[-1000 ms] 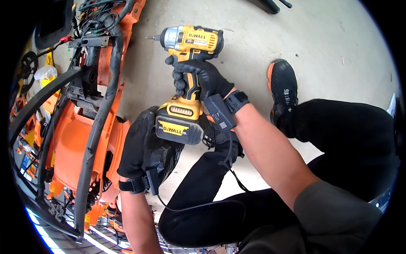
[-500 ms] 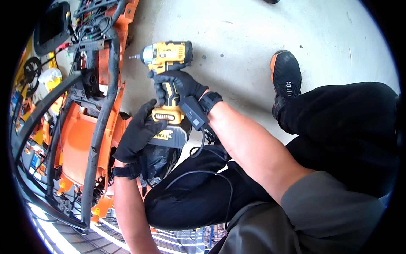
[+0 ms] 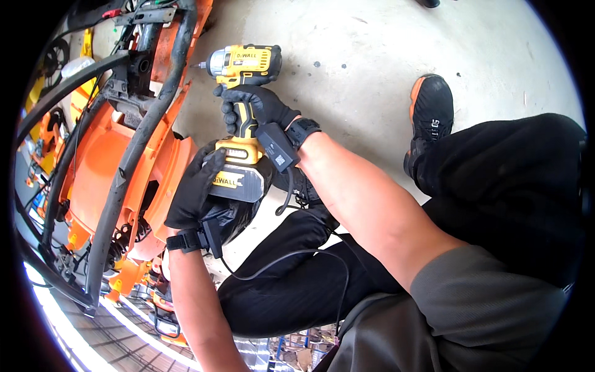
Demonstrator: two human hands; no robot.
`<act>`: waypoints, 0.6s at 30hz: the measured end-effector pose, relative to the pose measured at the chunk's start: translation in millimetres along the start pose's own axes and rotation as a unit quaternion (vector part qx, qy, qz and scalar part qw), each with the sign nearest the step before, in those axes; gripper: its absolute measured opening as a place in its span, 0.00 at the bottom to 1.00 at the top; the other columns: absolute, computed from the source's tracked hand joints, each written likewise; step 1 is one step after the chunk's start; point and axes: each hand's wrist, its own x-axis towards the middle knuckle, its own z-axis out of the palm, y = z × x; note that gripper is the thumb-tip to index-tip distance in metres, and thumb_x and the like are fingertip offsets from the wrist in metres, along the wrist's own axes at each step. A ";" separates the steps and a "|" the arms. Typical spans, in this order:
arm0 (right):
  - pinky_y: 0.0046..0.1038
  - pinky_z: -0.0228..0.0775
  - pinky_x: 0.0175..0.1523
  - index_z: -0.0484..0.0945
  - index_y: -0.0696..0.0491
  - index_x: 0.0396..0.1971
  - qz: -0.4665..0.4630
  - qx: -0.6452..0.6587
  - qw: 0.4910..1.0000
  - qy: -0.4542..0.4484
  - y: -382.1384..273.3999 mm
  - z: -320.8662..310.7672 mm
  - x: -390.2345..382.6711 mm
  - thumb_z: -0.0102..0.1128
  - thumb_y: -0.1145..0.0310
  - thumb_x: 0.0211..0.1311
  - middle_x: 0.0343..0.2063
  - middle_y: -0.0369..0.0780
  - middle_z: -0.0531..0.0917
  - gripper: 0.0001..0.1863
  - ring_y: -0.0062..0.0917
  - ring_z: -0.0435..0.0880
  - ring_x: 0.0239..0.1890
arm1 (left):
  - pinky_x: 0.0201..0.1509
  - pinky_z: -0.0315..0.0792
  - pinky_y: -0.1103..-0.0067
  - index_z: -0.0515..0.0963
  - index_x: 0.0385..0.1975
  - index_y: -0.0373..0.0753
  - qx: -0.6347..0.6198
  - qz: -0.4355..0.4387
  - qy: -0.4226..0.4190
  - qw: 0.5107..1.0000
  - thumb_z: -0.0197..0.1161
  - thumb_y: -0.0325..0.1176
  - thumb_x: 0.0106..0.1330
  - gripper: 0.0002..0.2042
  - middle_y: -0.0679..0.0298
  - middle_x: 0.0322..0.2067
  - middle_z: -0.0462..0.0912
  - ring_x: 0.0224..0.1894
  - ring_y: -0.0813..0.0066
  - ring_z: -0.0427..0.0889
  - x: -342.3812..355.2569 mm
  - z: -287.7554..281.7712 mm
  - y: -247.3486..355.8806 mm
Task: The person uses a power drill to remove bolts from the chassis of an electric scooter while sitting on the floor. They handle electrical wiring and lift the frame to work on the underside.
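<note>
A yellow and black cordless impact driver (image 3: 253, 62) lies across in front of me, its bit pointing left toward the orange frame. My right hand (image 3: 263, 106), in a black glove, is closed around the handle near the trigger. At the tool's lower end my left hand (image 3: 191, 191), also gloved, holds the side of the battery pack (image 3: 245, 186), with fingers over its yellow top. Some left fingers are hidden. A glossy black plastic bag (image 3: 232, 218) shows beneath the battery. Small dark boxes on cables are strapped at both wrists.
Left of me stands a black tubular frame (image 3: 133, 155) with orange body panels (image 3: 99, 164), close to the driver's bit. Pale concrete floor (image 3: 372, 37) extends ahead, and my black and orange shoe (image 3: 432, 111) rests on it. A cable (image 3: 297, 253) loops over my leg.
The view has shifted, so the frame sits differently at the left. My left fingers have moved on the battery, and the driver has tilted slightly; both hands stay on it.
</note>
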 end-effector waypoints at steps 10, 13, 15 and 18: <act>0.31 0.75 0.30 0.76 0.52 0.39 -0.023 -0.033 0.999 -0.033 4.3 -6.2 9.0 0.61 0.64 0.61 0.22 0.36 0.77 0.10 0.25 0.78 0.24 | 0.66 0.61 0.77 0.69 0.59 0.32 0.272 0.233 -0.027 0.933 0.50 0.40 0.73 0.21 0.56 0.58 0.73 0.59 0.71 0.71 6.2 -26.5 -30.2; 0.30 0.76 0.32 0.71 0.53 0.50 -0.019 -0.063 0.997 -0.051 5.6 -17.3 11.7 0.58 0.66 0.64 0.25 0.35 0.77 0.16 0.23 0.79 0.26 | 0.63 0.63 0.78 0.70 0.58 0.31 0.086 0.099 0.007 0.991 0.55 0.43 0.71 0.23 0.58 0.54 0.74 0.56 0.73 0.72 7.7 -16.4 -38.0; 0.30 0.76 0.32 0.71 0.53 0.50 -0.022 -0.087 0.995 -0.049 7.0 -22.0 14.4 0.58 0.66 0.63 0.25 0.35 0.77 0.16 0.23 0.78 0.25 | 0.57 0.67 0.79 0.72 0.56 0.31 0.050 0.065 0.023 0.996 0.59 0.48 0.69 0.26 0.60 0.48 0.76 0.50 0.76 0.73 4.8 -8.9 -36.3; 0.29 0.75 0.31 0.71 0.53 0.50 -0.021 -0.095 0.994 -0.052 10.3 -21.8 13.4 0.59 0.66 0.63 0.25 0.35 0.77 0.17 0.22 0.78 0.25 | 0.57 0.68 0.80 0.74 0.54 0.32 0.002 0.066 0.024 0.998 0.57 0.42 0.71 0.20 0.62 0.48 0.79 0.49 0.78 0.75 1.8 -10.8 -43.2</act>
